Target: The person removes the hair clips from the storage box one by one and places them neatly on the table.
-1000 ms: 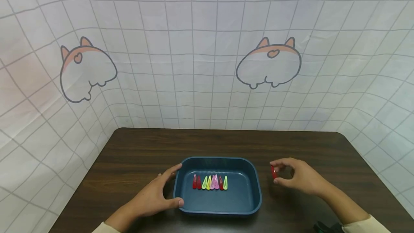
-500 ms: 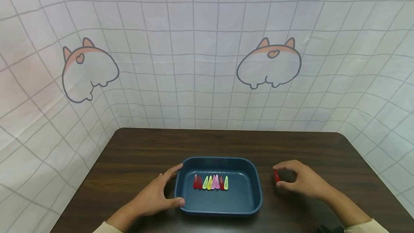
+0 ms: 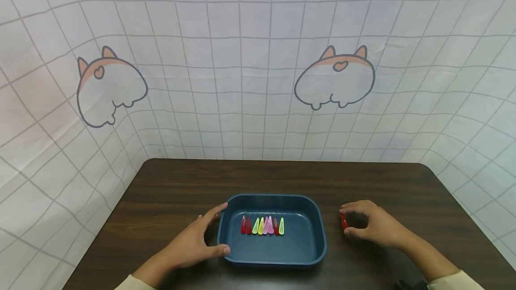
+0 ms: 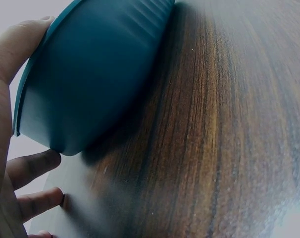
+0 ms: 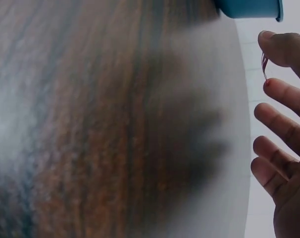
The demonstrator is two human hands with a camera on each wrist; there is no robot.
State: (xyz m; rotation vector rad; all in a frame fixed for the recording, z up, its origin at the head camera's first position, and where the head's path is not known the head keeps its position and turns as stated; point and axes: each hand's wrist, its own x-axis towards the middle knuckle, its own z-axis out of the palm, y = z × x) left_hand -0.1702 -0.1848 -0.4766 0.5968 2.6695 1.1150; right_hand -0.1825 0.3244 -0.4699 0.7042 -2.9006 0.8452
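Booth-like workspace, grid-patterned cloth on three sides, cartoon animal prints, wood-grain table

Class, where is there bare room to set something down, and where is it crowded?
Bare: the table between the tray and the backdrop; inside the tray, right of the clip row. Crowded: that row; the tray's left end, where the left hand touches it.

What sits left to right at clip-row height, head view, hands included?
Left hand, two red clips, green clip, yellow clip, two pink clips, third red clip, second green clip, held red clip, right hand.
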